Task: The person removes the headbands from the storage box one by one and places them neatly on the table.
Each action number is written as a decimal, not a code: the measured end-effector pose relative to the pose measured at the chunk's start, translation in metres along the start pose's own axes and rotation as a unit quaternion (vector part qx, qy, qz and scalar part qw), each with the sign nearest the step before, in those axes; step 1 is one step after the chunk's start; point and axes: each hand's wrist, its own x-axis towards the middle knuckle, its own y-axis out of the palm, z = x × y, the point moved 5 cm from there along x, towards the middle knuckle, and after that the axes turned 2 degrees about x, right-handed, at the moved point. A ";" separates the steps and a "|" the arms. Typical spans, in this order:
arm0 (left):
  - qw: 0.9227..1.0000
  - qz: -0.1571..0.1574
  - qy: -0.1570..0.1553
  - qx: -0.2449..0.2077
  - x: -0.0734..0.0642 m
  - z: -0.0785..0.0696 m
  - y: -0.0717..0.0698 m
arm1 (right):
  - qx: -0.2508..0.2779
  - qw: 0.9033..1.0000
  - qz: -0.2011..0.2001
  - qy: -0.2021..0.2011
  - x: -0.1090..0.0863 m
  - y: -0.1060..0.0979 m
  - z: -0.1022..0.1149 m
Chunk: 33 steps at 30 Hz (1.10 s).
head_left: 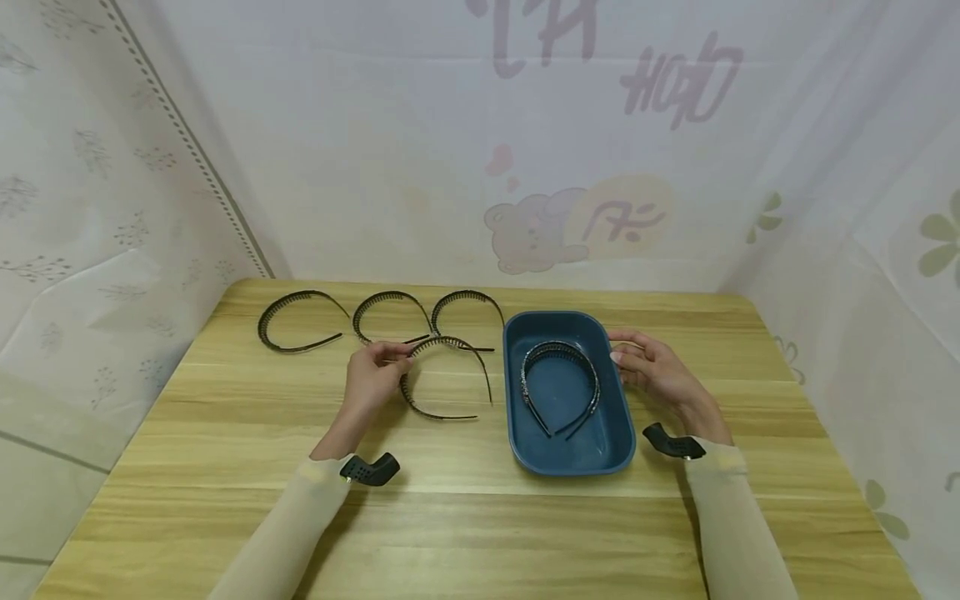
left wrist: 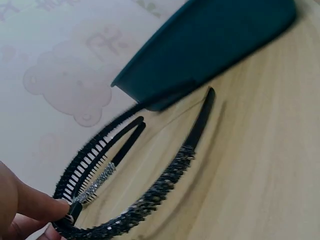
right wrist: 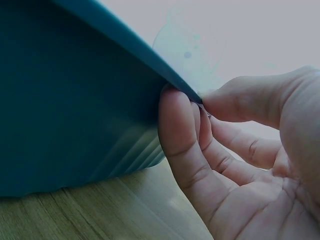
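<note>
In the head view, my left hand [head_left: 375, 375] pinches a black toothed headband [head_left: 442, 417] by its left side, between thumb and fingers. Dark sparkly beads cover much of that headband's band [left wrist: 150, 197] in the left wrist view. To its right is a blue plastic bin [head_left: 573, 473], its long sides running away from me. My right hand [head_left: 660, 371] pinches the rim of its right wall, thumb at the top edge and fingertips against the side [right wrist: 75, 110]. Inside the bin lie glittery headbands [head_left: 597, 387], stacked one over another with their ends toward me.
Along the table's far side lie three more dark headbands: one at the left [head_left: 262, 325], one in the middle [head_left: 356, 317] and one at the right [head_left: 435, 312], close to the bin. A printed cloth wall [head_left: 420, 167] rises behind the wooden table [head_left: 465, 542].
</note>
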 end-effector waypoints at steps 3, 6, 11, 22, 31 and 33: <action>1.000 0.008 -0.003 0.010 -0.001 0.003 0.000 | -0.001 1.000 -0.002 0.002 0.001 0.000 0.000; 1.000 0.013 -0.005 0.018 -0.003 0.005 0.001 | -0.003 1.000 -0.003 0.004 0.001 0.000 0.000; 0.999 0.012 0.010 0.045 -0.004 0.004 0.000 | 0.000 1.000 0.000 0.002 0.001 0.000 0.001; 0.995 0.016 0.061 0.071 -0.007 -0.006 -0.004 | 0.005 1.000 0.015 -0.012 0.002 -0.001 0.002; 0.995 0.035 0.070 0.063 -0.010 -0.007 -0.003 | 0.000 1.000 0.008 -0.002 0.000 0.001 -0.001; 0.994 0.035 0.081 0.063 -0.010 -0.009 -0.002 | 0.000 1.000 0.005 -0.001 -0.001 0.002 -0.001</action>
